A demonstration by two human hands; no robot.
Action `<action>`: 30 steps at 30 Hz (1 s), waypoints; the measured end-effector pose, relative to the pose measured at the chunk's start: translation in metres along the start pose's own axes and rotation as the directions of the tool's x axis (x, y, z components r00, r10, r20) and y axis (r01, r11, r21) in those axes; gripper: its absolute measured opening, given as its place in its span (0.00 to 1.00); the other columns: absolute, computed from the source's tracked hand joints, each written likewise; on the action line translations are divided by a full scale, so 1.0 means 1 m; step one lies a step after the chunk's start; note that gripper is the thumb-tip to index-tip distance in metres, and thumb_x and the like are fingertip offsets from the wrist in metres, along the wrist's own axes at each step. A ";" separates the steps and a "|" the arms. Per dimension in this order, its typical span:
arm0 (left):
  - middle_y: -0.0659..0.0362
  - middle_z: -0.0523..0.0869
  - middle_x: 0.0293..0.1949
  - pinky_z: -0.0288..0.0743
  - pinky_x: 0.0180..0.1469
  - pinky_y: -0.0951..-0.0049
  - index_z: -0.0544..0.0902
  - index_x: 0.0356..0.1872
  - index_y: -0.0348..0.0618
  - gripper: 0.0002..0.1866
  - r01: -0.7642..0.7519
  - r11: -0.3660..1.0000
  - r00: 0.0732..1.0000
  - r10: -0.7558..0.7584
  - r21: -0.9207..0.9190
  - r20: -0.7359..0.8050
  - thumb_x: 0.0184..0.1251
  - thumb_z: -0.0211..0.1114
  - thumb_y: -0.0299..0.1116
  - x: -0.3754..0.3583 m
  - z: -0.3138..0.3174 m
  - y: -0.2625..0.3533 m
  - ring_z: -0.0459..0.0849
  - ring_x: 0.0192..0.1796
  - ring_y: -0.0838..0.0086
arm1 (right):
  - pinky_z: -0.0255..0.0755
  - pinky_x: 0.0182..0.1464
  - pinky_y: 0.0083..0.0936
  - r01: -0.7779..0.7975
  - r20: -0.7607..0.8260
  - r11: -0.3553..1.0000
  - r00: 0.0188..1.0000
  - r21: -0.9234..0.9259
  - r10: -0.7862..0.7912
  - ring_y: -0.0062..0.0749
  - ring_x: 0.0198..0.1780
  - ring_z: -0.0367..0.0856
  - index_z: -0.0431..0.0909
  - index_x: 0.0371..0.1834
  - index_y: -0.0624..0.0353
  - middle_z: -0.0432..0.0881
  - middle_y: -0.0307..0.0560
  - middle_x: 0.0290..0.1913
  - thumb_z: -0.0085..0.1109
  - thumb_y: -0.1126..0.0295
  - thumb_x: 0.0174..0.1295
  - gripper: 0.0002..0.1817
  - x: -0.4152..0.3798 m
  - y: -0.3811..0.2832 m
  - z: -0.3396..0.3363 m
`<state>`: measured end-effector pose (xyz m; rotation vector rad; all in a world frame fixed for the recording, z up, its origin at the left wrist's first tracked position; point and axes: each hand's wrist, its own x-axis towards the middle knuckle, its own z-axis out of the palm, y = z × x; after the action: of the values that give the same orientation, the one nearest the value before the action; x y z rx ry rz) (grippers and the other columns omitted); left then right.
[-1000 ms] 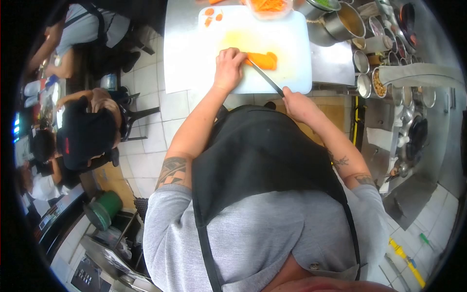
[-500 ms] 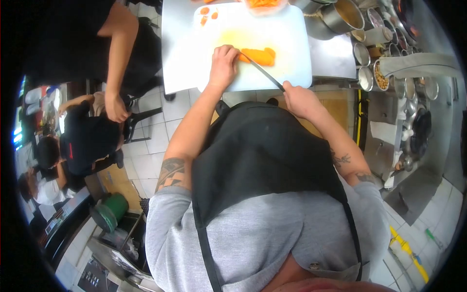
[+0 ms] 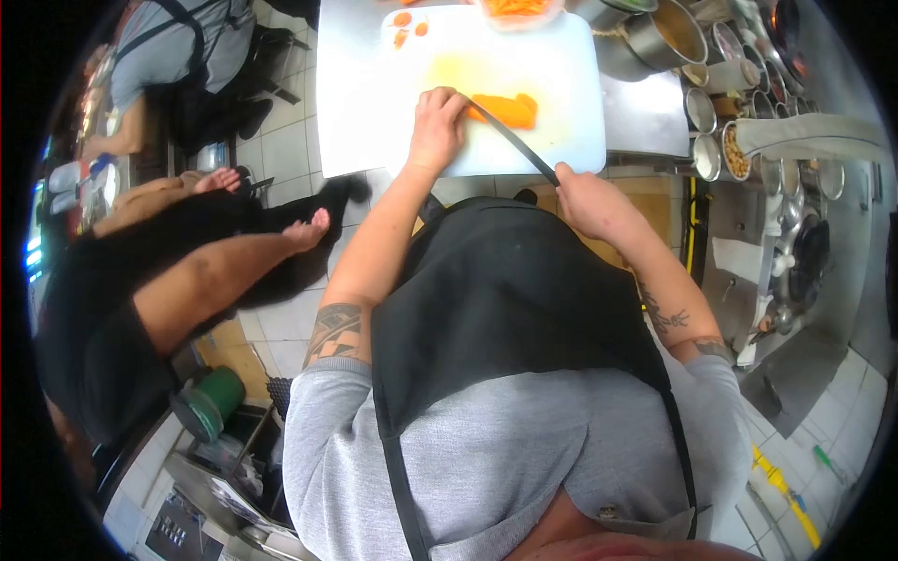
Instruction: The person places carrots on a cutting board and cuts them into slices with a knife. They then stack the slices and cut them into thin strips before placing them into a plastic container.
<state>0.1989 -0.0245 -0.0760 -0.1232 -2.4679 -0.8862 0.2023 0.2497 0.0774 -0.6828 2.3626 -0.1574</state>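
Note:
Orange carrot pieces [image 3: 514, 113] lie together on a white cutting board [image 3: 572, 79]. At their left end, the curled fingers of my left hand [image 3: 437, 129] press down on the carrot. My right hand [image 3: 589, 199] is closed around the handle of a knife [image 3: 517, 143]. Its blade slants up and left across the board, with the tip beside my left fingertips, over the carrot's left end. The handle is mostly hidden in my grip. A few carrot ends [image 3: 402, 38] sit at the board's far left corner.
A tub of cut carrot [image 3: 520, 7] stands at the board's far edge. Metal pots [image 3: 666, 37] and several small containers [image 3: 736, 154] line the right. On the left, one person in black [image 3: 103, 309] passes close by; another in grey [image 3: 178, 56] stands farther off.
The person in black has moved down the left side, hands now outstretched, and a person in grey has come into view at upper left. My hands and the knife have barely shifted.

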 end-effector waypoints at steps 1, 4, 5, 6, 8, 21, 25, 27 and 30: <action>0.51 0.83 0.50 0.75 0.61 0.53 0.84 0.46 0.44 0.11 0.001 1.000 1.000 0.000 -0.008 0.002 0.65 0.69 0.20 0.000 0.000 0.000 0.79 0.55 0.48 | 0.80 0.48 0.58 -0.012 0.015 1.000 1.000 0.001 0.012 0.66 0.44 0.88 0.71 0.51 0.66 0.87 0.69 0.37 0.49 0.69 0.78 0.10 0.004 0.000 0.004; 0.51 0.83 0.50 0.75 0.61 0.53 0.85 0.47 0.45 0.12 0.005 1.000 1.000 -0.005 0.000 0.011 0.64 0.68 0.20 -0.003 0.001 0.001 0.79 0.56 0.49 | 0.80 0.48 0.58 0.010 0.023 1.000 1.000 0.000 -0.010 0.66 0.44 0.88 0.71 0.53 0.65 0.87 0.69 0.38 0.48 0.69 0.79 0.10 0.024 0.011 0.027; 0.51 0.83 0.50 0.75 0.61 0.52 0.85 0.47 0.45 0.12 0.006 1.000 1.000 -0.006 0.011 0.008 0.63 0.68 0.20 -0.001 0.002 0.000 0.79 0.56 0.49 | 0.80 0.48 0.58 0.011 0.018 1.000 1.000 0.008 -0.011 0.66 0.44 0.88 0.71 0.53 0.65 0.87 0.69 0.38 0.47 0.69 0.79 0.10 0.028 0.016 0.032; 0.51 0.83 0.50 0.75 0.61 0.52 0.85 0.48 0.45 0.13 -0.001 1.000 1.000 0.000 0.027 0.025 0.64 0.68 0.20 0.001 0.001 0.000 0.78 0.56 0.49 | 0.80 0.48 0.58 0.013 0.013 1.000 1.000 0.017 -0.013 0.66 0.44 0.88 0.70 0.53 0.65 0.87 0.69 0.38 0.47 0.69 0.80 0.10 0.031 0.017 0.035; 0.51 0.82 0.51 0.74 0.62 0.51 0.86 0.49 0.46 0.13 -0.014 0.998 0.998 0.010 0.057 0.065 0.65 0.68 0.21 0.000 -0.002 0.003 0.78 0.57 0.49 | 0.80 0.48 0.58 0.009 0.017 1.000 1.000 0.028 -0.010 0.66 0.44 0.88 0.70 0.53 0.65 0.87 0.69 0.37 0.46 0.68 0.80 0.10 0.031 0.021 0.041; 0.50 0.82 0.53 0.75 0.63 0.52 0.86 0.49 0.46 0.13 0.090 0.994 0.996 -0.089 0.061 -0.024 0.66 0.67 0.21 -0.002 -0.001 -0.001 0.77 0.58 0.47 | 0.81 0.49 0.57 -0.003 -0.009 1.000 1.000 0.013 0.003 0.64 0.44 0.89 0.72 0.53 0.65 0.88 0.68 0.38 0.47 0.66 0.80 0.11 0.019 0.012 0.022; 0.50 0.82 0.52 0.76 0.63 0.53 0.87 0.48 0.46 0.14 0.100 0.993 0.994 -0.098 0.063 -0.036 0.62 0.67 0.20 -0.001 -0.001 0.004 0.77 0.58 0.48 | 0.82 0.47 0.56 -0.001 -0.051 1.000 0.999 0.009 0.001 0.64 0.42 0.89 0.72 0.53 0.64 0.88 0.67 0.37 0.48 0.67 0.79 0.11 0.005 0.002 0.004; 0.51 0.82 0.52 0.76 0.63 0.53 0.87 0.47 0.46 0.14 0.102 0.993 0.994 -0.100 0.064 -0.038 0.61 0.66 0.19 -0.002 -0.001 0.004 0.77 0.58 0.48 | 0.82 0.47 0.56 0.007 -0.049 1.000 0.999 -0.010 -0.008 0.64 0.42 0.89 0.72 0.52 0.64 0.88 0.67 0.36 0.49 0.67 0.79 0.11 0.000 0.001 -0.002; 0.51 0.81 0.52 0.76 0.63 0.53 0.87 0.47 0.47 0.15 0.101 0.993 0.994 -0.099 0.061 -0.038 0.61 0.66 0.18 -0.001 0.000 0.004 0.76 0.58 0.48 | 0.82 0.47 0.56 0.023 -0.051 0.999 0.998 -0.024 -0.025 0.65 0.42 0.89 0.72 0.52 0.65 0.88 0.68 0.36 0.49 0.67 0.79 0.11 -0.002 0.006 -0.003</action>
<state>0.2011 -0.0218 -0.0744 0.0380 -2.4852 -0.8435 0.1992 0.2554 0.0791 -0.7267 2.4091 -0.1594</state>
